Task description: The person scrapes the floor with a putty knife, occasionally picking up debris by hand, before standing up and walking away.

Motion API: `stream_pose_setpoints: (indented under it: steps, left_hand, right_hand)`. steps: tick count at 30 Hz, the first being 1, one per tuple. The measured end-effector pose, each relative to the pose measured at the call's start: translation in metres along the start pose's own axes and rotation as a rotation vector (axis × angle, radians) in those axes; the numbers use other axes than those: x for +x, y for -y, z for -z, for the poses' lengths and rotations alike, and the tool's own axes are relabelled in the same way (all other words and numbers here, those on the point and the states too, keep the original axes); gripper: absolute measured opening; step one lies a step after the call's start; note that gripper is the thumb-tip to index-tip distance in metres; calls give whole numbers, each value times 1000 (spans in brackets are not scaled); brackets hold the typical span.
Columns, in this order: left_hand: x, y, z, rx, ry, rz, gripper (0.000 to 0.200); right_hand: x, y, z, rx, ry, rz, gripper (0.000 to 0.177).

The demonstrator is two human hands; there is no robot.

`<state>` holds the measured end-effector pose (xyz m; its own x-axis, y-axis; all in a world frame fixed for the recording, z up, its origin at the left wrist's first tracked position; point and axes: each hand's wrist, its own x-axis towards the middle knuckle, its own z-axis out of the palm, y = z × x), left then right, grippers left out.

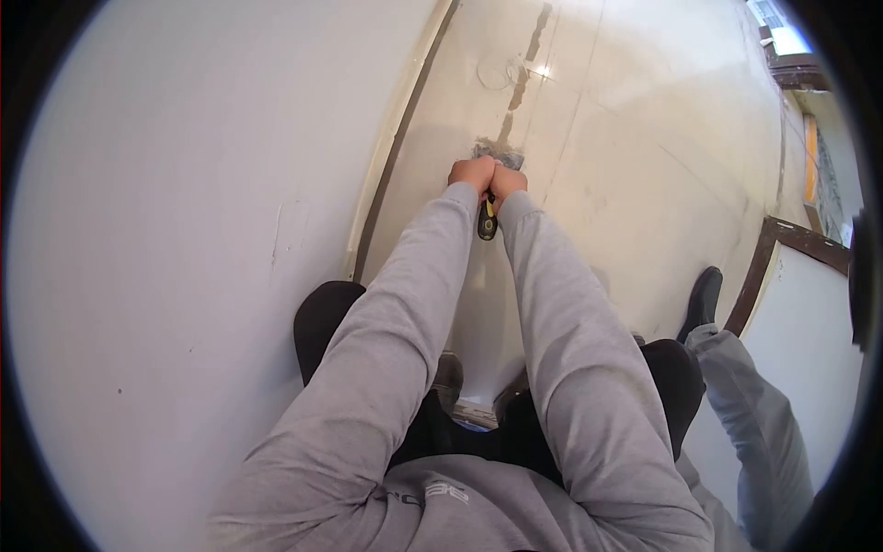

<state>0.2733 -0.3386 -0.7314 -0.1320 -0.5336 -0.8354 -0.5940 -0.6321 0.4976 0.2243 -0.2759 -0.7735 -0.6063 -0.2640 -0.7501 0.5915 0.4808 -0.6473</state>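
Observation:
Both my hands are closed together, low over the floor, around a scraper point(487, 224) with a black and yellow handle. My left hand point(472, 172) wraps it from the left, and my right hand point(509, 181) presses against it from the right. The handle's end points back toward me. Just past my knuckles a grey blade point(511, 161) meets the floor; my fingers hide where it joins the handle. Crumbly brownish residue point(498, 145) lies at the blade's front edge. From there a rough brown strip point(521, 87) runs away along the pale floor point(635, 175).
A white wall point(184, 230) rises close on my left, with a baseboard point(391, 138) at its foot. At my right are another person's grey trouser leg point(759, 423) and dark shoe point(705, 296). Beyond them is a brown-framed panel point(763, 262).

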Motion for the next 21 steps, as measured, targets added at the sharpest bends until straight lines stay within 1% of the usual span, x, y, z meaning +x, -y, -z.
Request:
stream_pose_setpoints:
  steps: [1, 2, 4, 5, 6, 7, 8, 9, 10, 11, 12, 13, 14, 15, 16, 17, 19, 21]
  left_hand:
    - [0, 13, 2, 24, 26, -3, 24]
    - [-2, 25, 4, 50, 53, 0, 24]
    - [-10, 36, 9, 104, 17, 25, 25]
    - [-15, 43, 13, 157, -24, 52, 26]
    - [-10, 34, 12, 153, -31, 40, 26]
    - [-2, 20, 6, 124, -7, 5, 27]
    - [5, 14, 1, 98, 19, -14, 28]
    - [-3, -8, -4, 26, -43, -29, 28]
    - [-1, -22, -6, 20, -43, -45, 28]
    - [-1, -27, -6, 50, -8, -51, 34]
    - [-6, -19, -4, 89, 24, -39, 41]
    - [-17, 1, 0, 97, 23, -21, 41]
    - [-30, 16, 4, 111, 26, 10, 32]
    - [-31, 21, 4, 124, 34, 35, 25]
    - [-32, 25, 4, 124, 38, 39, 25]
    - [-28, 23, 3, 139, 50, 31, 24]
    - [-17, 6, -3, 146, 65, 10, 24]
    - [-2, -27, -14, 34, -45, -70, 26]
  right_hand:
    - [-3, -5, -1, 111, -29, -137, 43]
    - [-15, -19, 2, 109, -29, -147, 43]
    - [-16, -64, 3, -153, -224, 35, 33]
    - [2, -77, 1, -108, -172, -85, 29]
    - [37, -86, -3, -103, -165, -73, 29]
    - [44, -61, -3, -129, -29, 90, 37]
    - [46, -47, 2, -50, 51, 34, 39]
    - [15, 0, 7, 25, 126, -27, 42]
    - [-3, 33, 6, 27, 127, -10, 42]
    - [-15, 50, 5, 19, 39, -69, 41]
    - [-28, 46, 7, 10, -49, -147, 40]
    - [-27, 10, 11, 8, -49, -166, 40]
    - [-7, -34, 10, -7, -75, -108, 35]
    - [-13, -38, 10, -21, -106, -45, 31]
    - [-19, -40, 14, -24, -109, -49, 31]
    - [-18, -37, 16, -2, -105, -43, 31]
    - [-14, 0, 16, 82, -21, -68, 32]
    - [-2, 42, 15, 163, 92, -84, 34]
